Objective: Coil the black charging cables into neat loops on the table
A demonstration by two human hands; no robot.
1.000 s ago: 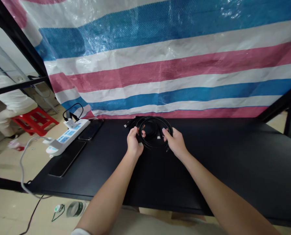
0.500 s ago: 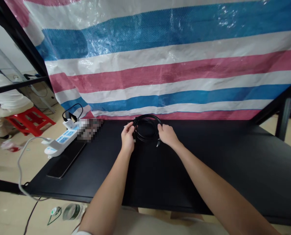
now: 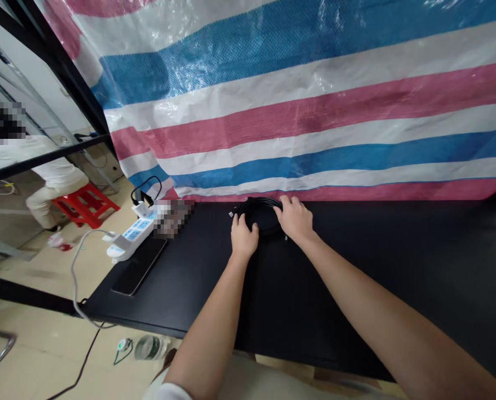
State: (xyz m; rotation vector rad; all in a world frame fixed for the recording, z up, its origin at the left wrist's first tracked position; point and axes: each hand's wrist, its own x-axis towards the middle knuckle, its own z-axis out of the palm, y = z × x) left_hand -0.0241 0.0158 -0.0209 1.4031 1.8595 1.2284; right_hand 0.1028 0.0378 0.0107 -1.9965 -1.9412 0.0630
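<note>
A coil of black cable [image 3: 261, 201] lies on the black table near its back edge. Pale metal-looking plug ends [image 3: 231, 213] stick out at its left, and a small end shows below my right hand. At the coil's left side rests my left hand [image 3: 244, 239], thumb and fingers apart, touching the loops. My right hand [image 3: 297, 219] lies over the coil's right side with its fingers spread. Both palms face down and cover part of the cable.
Left on the black table [image 3: 181, 278] are a white power strip [image 3: 133, 236] with plugs, a dark phone [image 3: 139, 266] and a blurred item. A striped plastic sheet [image 3: 272, 119] hangs behind. Beyond the frame, a person sits on a red stool [image 3: 85, 205]. A clear container [image 3: 150, 347] stands below.
My hands have loosened from pinching the coil's sides to resting on it with fingers spread. My right hand has shifted up the coil's right side. The camera view has turned left.
</note>
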